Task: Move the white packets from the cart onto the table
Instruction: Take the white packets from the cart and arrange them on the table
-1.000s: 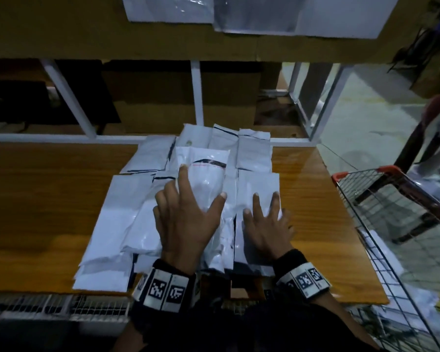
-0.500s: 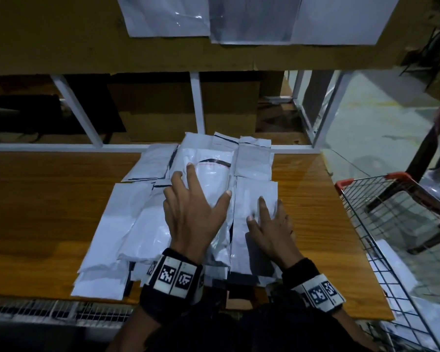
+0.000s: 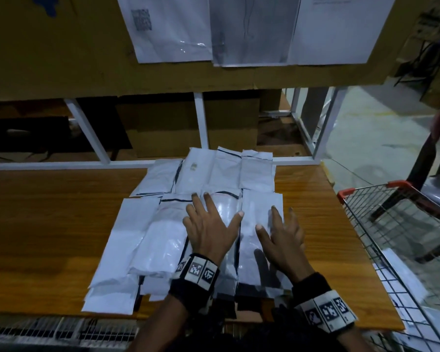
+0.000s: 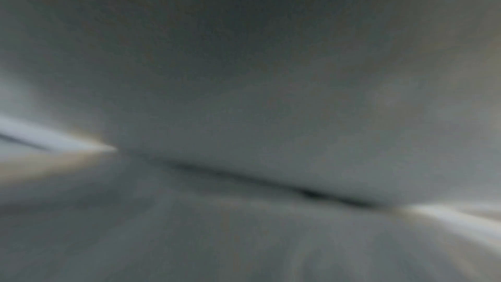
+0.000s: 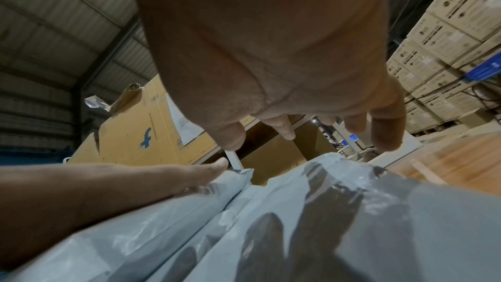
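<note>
about ten white packets (image 3: pixel 261 212) on one table (image 3: pixel 48 224), one cart (image 3: pixel 396 224), two hands.

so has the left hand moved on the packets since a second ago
Yes, slightly. The left hand slid toward the near table edge; its fingers now lie below the packet's dark stripe.

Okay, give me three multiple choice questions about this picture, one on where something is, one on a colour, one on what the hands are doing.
1. Where is the wire shopping cart?
A. right of the brown wooden table
B. left of it
C. on it

2. What colour is the cart's handle corner?
A. blue
B. green
C. red-orange

3. How do the left hand and right hand lie?
A. both fists
B. flat, fingers spread, over the white plastic packets
C. gripping the cart

Answers: A, cart stands past the table's right edge; C, plastic corner shows red-orange; B, both palms down over the pile.
</note>
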The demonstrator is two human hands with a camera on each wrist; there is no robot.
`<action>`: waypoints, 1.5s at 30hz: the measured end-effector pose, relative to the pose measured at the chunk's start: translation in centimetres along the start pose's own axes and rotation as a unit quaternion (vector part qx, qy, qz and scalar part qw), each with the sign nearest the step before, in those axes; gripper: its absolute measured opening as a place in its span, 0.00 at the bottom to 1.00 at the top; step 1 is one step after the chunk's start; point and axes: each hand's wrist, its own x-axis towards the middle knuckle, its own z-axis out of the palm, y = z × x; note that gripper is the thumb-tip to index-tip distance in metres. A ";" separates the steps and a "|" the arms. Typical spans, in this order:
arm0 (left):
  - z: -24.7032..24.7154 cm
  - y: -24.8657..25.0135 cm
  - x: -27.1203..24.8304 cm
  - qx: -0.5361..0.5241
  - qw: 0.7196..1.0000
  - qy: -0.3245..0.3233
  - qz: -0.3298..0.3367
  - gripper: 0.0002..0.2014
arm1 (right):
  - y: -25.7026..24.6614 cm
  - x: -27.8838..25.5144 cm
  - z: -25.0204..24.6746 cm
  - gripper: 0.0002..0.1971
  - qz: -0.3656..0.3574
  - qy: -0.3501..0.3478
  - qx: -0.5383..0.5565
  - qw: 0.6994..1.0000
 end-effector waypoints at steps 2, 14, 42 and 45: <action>0.3 0.2 -0.1 -0.007 1.000 -0.014 -0.002 0.47 | 0.0 -0.4 0.0 0.35 0.007 0.006 -0.003 1.000; -1.7 -0.5 -0.5 -0.059 0.995 0.038 0.075 0.37 | 1.0 -4.7 0.2 0.36 0.038 0.060 0.030 0.997; 2.3 16.5 -20.9 -0.344 0.808 -0.177 0.443 0.17 | 26.0 -23.7 -12.6 0.25 0.081 0.286 0.150 0.943; 2.9 20.5 -22.7 -0.344 0.804 -0.212 0.436 0.16 | 29.9 -23.5 -14.8 0.25 0.104 0.305 0.145 0.936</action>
